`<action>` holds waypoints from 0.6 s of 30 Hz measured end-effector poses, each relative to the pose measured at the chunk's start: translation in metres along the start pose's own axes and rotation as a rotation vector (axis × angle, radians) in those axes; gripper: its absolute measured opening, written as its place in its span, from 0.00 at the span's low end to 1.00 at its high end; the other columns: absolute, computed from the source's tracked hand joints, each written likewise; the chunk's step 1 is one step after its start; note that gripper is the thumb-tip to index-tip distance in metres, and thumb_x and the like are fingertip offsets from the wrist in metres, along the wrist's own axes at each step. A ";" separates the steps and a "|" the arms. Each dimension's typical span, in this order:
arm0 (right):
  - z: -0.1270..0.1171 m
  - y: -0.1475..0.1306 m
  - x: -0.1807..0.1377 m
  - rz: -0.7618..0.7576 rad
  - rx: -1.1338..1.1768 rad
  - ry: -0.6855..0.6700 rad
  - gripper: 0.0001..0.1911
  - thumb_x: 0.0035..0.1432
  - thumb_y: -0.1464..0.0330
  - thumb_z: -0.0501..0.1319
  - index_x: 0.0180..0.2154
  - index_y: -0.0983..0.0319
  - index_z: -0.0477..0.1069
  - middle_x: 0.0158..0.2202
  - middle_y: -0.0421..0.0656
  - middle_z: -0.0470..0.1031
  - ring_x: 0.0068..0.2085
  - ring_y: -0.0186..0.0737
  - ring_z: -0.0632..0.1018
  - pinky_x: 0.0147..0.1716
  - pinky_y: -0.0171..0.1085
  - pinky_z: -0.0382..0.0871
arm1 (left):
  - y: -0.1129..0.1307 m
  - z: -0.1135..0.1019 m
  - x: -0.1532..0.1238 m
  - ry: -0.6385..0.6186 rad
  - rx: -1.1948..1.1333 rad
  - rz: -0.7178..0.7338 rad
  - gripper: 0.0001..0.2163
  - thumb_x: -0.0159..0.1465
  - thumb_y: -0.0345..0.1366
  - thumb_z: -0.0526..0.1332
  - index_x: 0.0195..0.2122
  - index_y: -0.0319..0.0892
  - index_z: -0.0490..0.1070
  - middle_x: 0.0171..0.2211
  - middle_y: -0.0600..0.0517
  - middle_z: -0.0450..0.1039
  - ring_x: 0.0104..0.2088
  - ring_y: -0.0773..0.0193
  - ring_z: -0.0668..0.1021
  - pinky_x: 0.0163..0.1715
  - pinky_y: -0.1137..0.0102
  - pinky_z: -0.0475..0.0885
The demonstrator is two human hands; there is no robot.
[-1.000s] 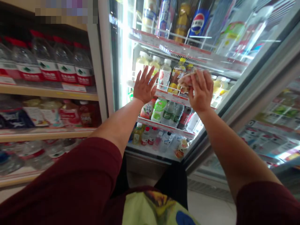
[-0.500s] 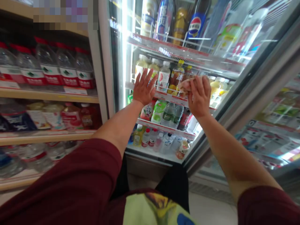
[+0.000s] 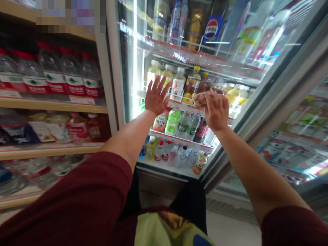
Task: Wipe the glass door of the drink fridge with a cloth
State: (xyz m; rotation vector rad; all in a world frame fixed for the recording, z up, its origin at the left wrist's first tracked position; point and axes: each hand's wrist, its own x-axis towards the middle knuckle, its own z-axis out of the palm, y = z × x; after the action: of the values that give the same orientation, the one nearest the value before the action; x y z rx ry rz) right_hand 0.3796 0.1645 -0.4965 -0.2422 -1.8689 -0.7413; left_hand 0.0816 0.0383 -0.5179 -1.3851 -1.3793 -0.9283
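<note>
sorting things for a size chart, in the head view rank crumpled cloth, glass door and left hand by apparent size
1. Glass door
2. Left hand
3. Crumpled cloth, partly hidden by the right hand

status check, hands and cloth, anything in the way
Left hand spread, holding nothing. Right hand holding crumpled cloth at the glass door. No obstruction seen; drinks behind it.

Behind glass door [image 3: 284,80]: bottles [image 3: 178,85] on shelves [image 3: 181,140]. Before it: left hand [image 3: 156,99]; cloth [image 3: 199,99] in right hand [image 3: 216,111]. Left of it: rack [image 3: 51,103].
</note>
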 end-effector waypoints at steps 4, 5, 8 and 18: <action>0.006 -0.013 -0.020 -0.445 0.135 -0.227 0.29 0.73 0.72 0.56 0.72 0.53 0.64 0.65 0.47 0.76 0.69 0.54 0.71 0.67 0.57 0.70 | 0.001 -0.001 -0.001 0.010 0.026 0.017 0.31 0.73 0.38 0.51 0.77 0.44 0.55 0.79 0.46 0.48 0.79 0.53 0.41 0.79 0.48 0.36; 0.006 -0.013 -0.021 -0.526 0.168 -0.274 0.29 0.73 0.73 0.57 0.72 0.53 0.64 0.66 0.46 0.76 0.70 0.52 0.71 0.68 0.55 0.70 | 0.001 -0.001 -0.001 0.017 0.039 0.021 0.31 0.73 0.37 0.51 0.77 0.43 0.55 0.79 0.46 0.48 0.79 0.54 0.40 0.79 0.48 0.36; 0.002 -0.004 -0.008 -0.436 0.174 -0.252 0.31 0.73 0.73 0.55 0.74 0.53 0.61 0.70 0.46 0.72 0.72 0.52 0.68 0.71 0.57 0.65 | 0.000 -0.001 -0.002 0.028 0.064 0.030 0.30 0.73 0.38 0.50 0.77 0.43 0.56 0.78 0.46 0.50 0.79 0.56 0.40 0.79 0.50 0.36; 0.000 -0.014 -0.006 -0.203 0.148 -0.328 0.31 0.75 0.69 0.53 0.75 0.53 0.58 0.74 0.44 0.65 0.78 0.52 0.57 0.77 0.61 0.55 | 0.005 -0.005 0.000 -0.030 0.014 -0.038 0.31 0.72 0.39 0.50 0.77 0.46 0.56 0.79 0.49 0.48 0.79 0.56 0.40 0.79 0.50 0.35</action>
State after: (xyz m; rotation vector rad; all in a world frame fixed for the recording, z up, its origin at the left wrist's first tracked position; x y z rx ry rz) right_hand 0.3751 0.1543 -0.5072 -0.0823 -2.2749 -0.7274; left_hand 0.0872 0.0342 -0.5167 -1.3718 -1.4363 -0.9242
